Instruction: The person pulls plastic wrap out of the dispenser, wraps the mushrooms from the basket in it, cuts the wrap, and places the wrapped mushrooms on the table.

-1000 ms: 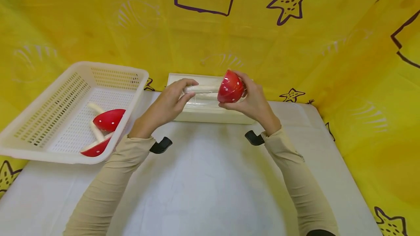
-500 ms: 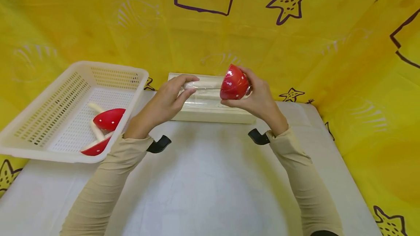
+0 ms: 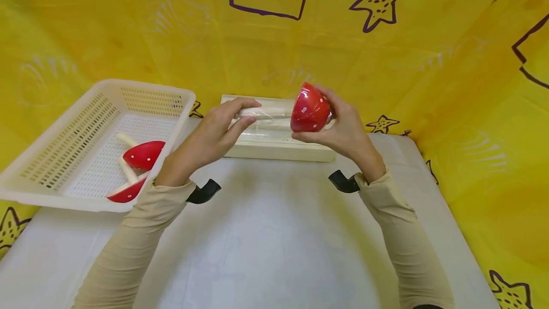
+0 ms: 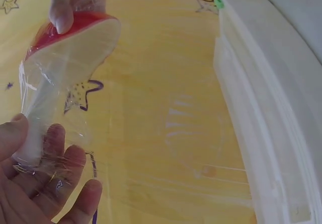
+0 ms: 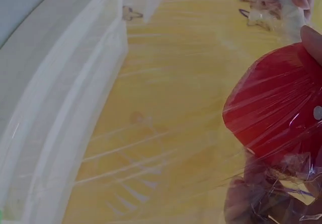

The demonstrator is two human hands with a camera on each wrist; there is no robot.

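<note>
In the head view my left hand (image 3: 214,130) pinches the stem end of a decorative mushroom (image 3: 310,108), and my right hand (image 3: 345,125) grips its red, white-dotted cap. The mushroom lies sideways in the air, cap to the right, above a long cream box (image 3: 279,151). Clear plastic wrap (image 4: 75,118) covers it; in the left wrist view wrinkled film surrounds the pale stem (image 4: 41,108) and bunches at my fingers. Crumpled film (image 5: 297,168) also gathers behind the cap in the right wrist view. The fingers behind the cap are partly hidden.
At the left stands a white perforated basket (image 3: 64,203), with two more red-capped mushrooms (image 3: 143,155) lying in it. A white-covered table (image 3: 266,242) spreads in front of the box. A yellow patterned cloth (image 3: 274,51) hangs behind and at the right.
The held mushroom has risen slightly and shifted right. My right hand has moved right with the cap, while my left fingers stay at the stem end.
</note>
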